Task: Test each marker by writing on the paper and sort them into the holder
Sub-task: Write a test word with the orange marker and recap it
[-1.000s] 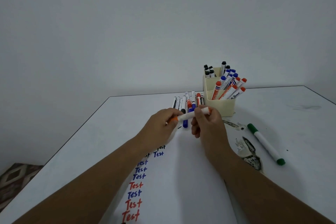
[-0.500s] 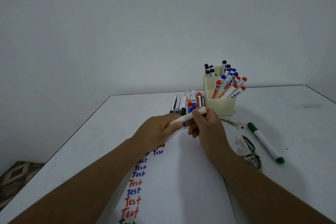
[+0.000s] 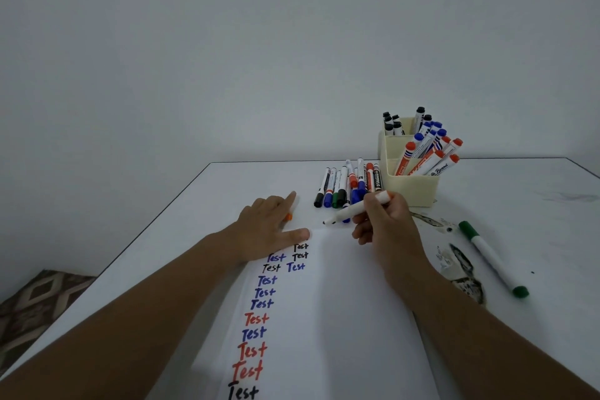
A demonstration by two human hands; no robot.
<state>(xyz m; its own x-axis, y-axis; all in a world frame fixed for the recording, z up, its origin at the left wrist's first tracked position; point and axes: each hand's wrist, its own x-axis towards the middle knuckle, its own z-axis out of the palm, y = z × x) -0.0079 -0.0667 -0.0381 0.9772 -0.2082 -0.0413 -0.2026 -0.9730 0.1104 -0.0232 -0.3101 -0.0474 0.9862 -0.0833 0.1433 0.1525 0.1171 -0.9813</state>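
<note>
My right hand [image 3: 386, 227] grips a white marker [image 3: 354, 208] with an orange end, uncapped, its tip pointing left just above the top edge of the paper [image 3: 341, 318]. At the paper's top left corner rests my left hand [image 3: 266, 227], index finger and thumb stretched out, the other fingers curled round the orange cap [image 3: 288, 217]. "Test" is written down the paper's left side in black, blue and red. Several capped markers [image 3: 341, 185] lie in a row behind the paper. The cream holder [image 3: 412, 191] at the back right has black, blue and red markers in separate compartments.
A green marker [image 3: 490, 256] lies on the white table [image 3: 535, 204] to the right, beside a crumpled ink-stained scrap [image 3: 464, 276]. The table's left edge runs diagonally; a patterned rug [image 3: 39, 299] shows on the floor beyond it. A bare wall stands behind.
My hands have parted: the cap came off the marker. My left hand moved left with the cap and settled on the paper; my right hand keeps the uncapped marker.
</note>
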